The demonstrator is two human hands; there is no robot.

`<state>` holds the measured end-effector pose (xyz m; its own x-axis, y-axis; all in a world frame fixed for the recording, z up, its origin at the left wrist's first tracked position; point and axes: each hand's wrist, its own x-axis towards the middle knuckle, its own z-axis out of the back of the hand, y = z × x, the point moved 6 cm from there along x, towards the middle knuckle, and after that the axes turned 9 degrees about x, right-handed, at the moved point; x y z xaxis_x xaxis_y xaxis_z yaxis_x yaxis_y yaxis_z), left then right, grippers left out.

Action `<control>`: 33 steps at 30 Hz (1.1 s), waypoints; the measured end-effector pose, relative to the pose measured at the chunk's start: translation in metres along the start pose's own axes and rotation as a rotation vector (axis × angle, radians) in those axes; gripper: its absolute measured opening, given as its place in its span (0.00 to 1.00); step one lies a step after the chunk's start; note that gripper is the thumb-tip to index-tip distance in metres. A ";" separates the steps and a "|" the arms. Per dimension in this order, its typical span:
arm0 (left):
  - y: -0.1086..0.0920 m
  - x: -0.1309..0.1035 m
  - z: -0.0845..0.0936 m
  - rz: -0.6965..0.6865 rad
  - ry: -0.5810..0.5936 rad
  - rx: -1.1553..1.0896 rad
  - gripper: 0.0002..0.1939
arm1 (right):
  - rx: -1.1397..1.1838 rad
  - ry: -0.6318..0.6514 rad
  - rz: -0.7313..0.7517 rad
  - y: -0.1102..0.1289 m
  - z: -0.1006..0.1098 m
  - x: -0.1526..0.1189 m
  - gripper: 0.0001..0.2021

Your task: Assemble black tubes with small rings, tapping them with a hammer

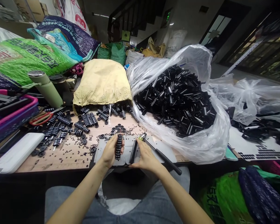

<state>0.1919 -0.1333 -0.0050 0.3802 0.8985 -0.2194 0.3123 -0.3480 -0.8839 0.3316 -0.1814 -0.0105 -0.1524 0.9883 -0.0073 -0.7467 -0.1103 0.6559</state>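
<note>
My left hand is closed around a black cylinder covered in rows of small white characters, held upright over a grey mat. My right hand grips a long black plastic piece between thumb and fingers, just right of the cylinder. A hammer with a black handle lies slanted beside that hand, its head touching or very near the fingertips. Beyond the hands, several black washers and many tiny black rings are scattered on the wooden table.
A big clear plastic bag of black plastic parts spreads at right. More lettered cylinders spill from a yellow sack. At left are red-handled scissors, a white box-like device, a green flask and a pink-rimmed basket.
</note>
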 end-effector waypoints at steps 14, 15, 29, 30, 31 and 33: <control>0.008 -0.016 -0.019 0.160 -0.105 -0.012 0.19 | 0.332 -0.062 0.432 0.063 0.013 -0.003 0.53; 0.008 -0.017 -0.021 0.178 -0.104 -0.012 0.18 | 0.337 -0.057 0.419 0.062 0.011 -0.002 0.53; 0.019 -0.007 -0.017 -0.021 -0.088 0.525 0.18 | 0.299 -0.229 0.162 0.038 -0.014 0.000 0.47; 0.017 -0.008 -0.017 -0.159 -0.092 0.706 0.18 | 0.258 -0.271 0.153 0.036 -0.017 -0.001 0.45; 0.018 -0.010 -0.019 -0.291 -0.092 0.898 0.20 | 0.214 -0.308 0.140 0.032 -0.020 -0.001 0.42; 0.025 -0.012 -0.021 -0.479 -0.062 1.240 0.22 | 0.127 -0.335 0.105 0.023 -0.024 -0.003 0.37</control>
<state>0.2128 -0.1586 -0.0155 0.4057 0.8851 0.2281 -0.6037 0.4469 -0.6602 0.2992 -0.1893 -0.0130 0.0121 0.9541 0.2993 -0.6491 -0.2202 0.7281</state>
